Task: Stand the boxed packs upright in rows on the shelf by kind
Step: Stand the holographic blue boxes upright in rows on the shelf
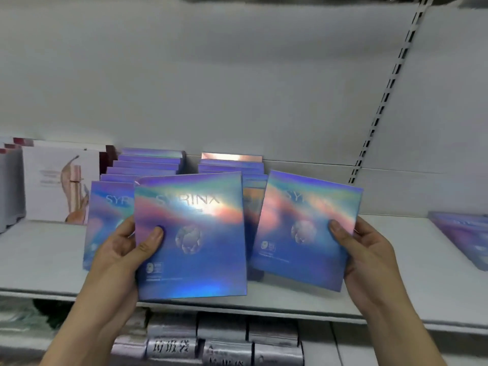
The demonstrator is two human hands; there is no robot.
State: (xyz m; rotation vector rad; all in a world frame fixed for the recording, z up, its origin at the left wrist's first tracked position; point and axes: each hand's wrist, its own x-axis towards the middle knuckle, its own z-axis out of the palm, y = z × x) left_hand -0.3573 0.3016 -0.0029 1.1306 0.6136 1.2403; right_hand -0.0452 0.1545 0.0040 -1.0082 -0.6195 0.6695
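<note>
I see the left hand (126,249) gripping the left SYRINX pack (195,247) by its nine o'clock edge, thumb on the front and fingers behind. The right hand (369,249) holds the right SYRINX pack (303,233) the same way at its three o'clock edge. That pack is tilted clockwise. Both holographic blue packs face me over the front of the white shelf (396,260), and I cannot tell whether either touches it. Behind them, at twelve o'clock, matching packs stand upright in a left row (148,162) and a right row (232,165). At nine o'clock stand white boxes (60,180). At three o'clock a flat pack (462,233) lies on the shelf. At six o'clock, on the level below, are silver pouches (224,339).
</note>
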